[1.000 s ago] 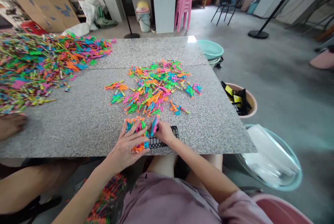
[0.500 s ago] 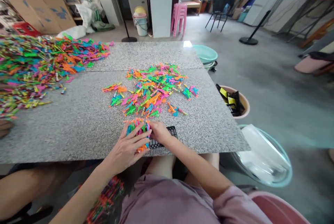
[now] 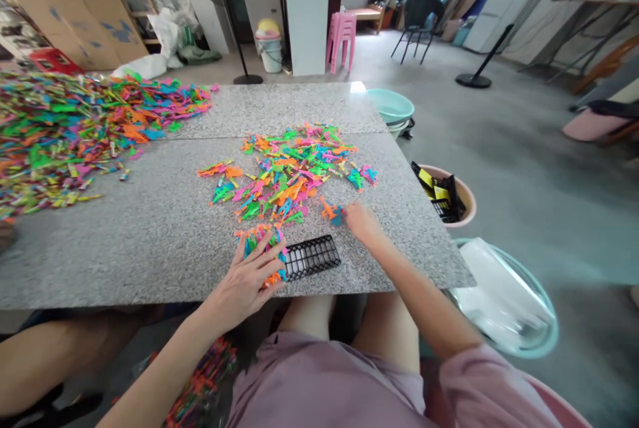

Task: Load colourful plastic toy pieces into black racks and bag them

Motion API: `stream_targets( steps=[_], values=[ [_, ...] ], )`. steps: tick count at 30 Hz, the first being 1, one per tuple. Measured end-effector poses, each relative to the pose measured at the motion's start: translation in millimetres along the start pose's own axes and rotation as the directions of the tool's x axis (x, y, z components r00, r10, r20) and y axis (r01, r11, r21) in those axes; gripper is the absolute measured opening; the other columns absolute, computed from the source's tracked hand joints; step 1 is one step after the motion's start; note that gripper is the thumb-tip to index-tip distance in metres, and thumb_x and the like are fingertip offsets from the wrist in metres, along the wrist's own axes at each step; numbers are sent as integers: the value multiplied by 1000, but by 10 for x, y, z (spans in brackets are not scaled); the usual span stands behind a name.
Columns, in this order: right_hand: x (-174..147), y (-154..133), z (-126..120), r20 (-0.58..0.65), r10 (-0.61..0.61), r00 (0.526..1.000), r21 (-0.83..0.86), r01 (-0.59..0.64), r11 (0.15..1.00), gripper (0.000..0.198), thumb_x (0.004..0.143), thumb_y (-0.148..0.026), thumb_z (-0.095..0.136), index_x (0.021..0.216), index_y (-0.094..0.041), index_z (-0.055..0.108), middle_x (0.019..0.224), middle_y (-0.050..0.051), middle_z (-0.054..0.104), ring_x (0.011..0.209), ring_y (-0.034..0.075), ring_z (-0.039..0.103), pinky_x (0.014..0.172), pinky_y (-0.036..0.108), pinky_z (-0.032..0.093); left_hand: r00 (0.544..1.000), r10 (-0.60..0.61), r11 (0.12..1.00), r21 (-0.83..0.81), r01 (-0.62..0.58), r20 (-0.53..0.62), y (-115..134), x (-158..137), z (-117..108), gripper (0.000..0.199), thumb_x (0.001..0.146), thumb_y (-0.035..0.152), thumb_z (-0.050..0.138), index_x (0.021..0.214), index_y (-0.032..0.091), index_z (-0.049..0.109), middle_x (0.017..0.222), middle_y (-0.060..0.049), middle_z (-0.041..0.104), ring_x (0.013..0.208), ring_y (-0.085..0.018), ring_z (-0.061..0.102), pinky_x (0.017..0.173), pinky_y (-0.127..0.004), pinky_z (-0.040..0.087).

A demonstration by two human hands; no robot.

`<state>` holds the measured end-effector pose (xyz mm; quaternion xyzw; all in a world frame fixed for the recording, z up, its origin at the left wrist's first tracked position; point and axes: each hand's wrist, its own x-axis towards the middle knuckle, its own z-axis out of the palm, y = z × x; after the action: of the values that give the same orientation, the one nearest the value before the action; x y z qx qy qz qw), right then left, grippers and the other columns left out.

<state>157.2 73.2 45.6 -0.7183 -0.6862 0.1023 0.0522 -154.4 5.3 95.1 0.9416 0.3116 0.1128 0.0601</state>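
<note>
The basket (image 3: 314,257) is black, the tabletop (image 3: 160,235) speckled grey.

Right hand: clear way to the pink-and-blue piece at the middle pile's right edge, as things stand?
Probably yes. The right hand is close by, on the near side of the pink-and-blue piece, with only bare tabletop visible between them.

Stacked pink stools (image 3: 344,30) stand beside a pale pillar (image 3: 307,15), left of a black chair (image 3: 422,12).
</note>
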Motion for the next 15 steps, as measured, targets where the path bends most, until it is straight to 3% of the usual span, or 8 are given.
stream_targets(
  steps=[2,3,4,6,7,8,10,15],
  values=[
    [-147,-49,89,-32,92,995,259,-81,963,8,86,-15,55,88,-14,63,88,11,68,85,23,67,77,32,51,999,-13,1000,-6,14,38,19,-4,-12,13,97,29,52,104,22,61,149,-7,49,150,-30,22,119,-63,-6],
    [-257,-112,156,-21,118,993,435,-97,895,8,83,-18,58,90,-16,60,81,7,67,77,21,67,72,31,52,998,-23,1000,-8,24,52,28,-3,-18,13,97,29,53,103,21,61,150,-7,48,150,-30,21,119,-63,-6],
    [-386,-199,238,5,117,993,614,-95,784,14,81,-21,60,94,-18,56,77,3,66,70,18,66,66,29,53,998,-33,999,-11,34,59,35,-1,-21,12,97,29,54,102,21,61,151,-7,47,150,-30,21,118,-63,-6],
    [-664,-425,427,82,31,996,876,-87,474,31,76,-25,64,103,-21,49,78,-2,66,63,15,65,58,26,53,997,-50,999,-18,51,57,43,7,-25,12,96,29,55,101,21,61,152,-8,46,150,-31,22,118,-63,-6],
    [-792,-548,521,106,-17,994,926,-93,366,34,74,-25,65,103,-22,48,81,-2,66,64,15,65,57,26,54,997,-54,998,-24,55,52,42,11,-26,12,96,29,55,101,21,61,152,-8,46,149,-31,22,119,-63,-6],
    [-898,-665,605,115,-37,993,946,-98,310,30,75,-26,64,99,-22,49,83,-1,67,65,15,66,56,26,54,998,-51,998,-32,53,45,40,14,-26,12,96,29,55,102,20,61,151,-9,46,149,-31,23,119,-63,-5],
    [-1025,-851,716,112,-56,992,939,-87,333,17,78,-27,62,90,-21,53,83,2,68,69,17,67,60,26,55,999,-35,998,-50,36,29,32,16,-26,13,96,28,54,103,20,62,149,-9,49,149,-31,25,119,-64,-4],
    [-957,-1014,655,118,-112,987,656,8,755,7,80,-22,62,73,-19,59,75,5,71,73,20,68,69,27,49,999,-38,998,-44,39,13,33,11,-10,12,96,27,54,101,21,62,150,-10,47,147,-31,29,118,-65,-6]
  ],
)
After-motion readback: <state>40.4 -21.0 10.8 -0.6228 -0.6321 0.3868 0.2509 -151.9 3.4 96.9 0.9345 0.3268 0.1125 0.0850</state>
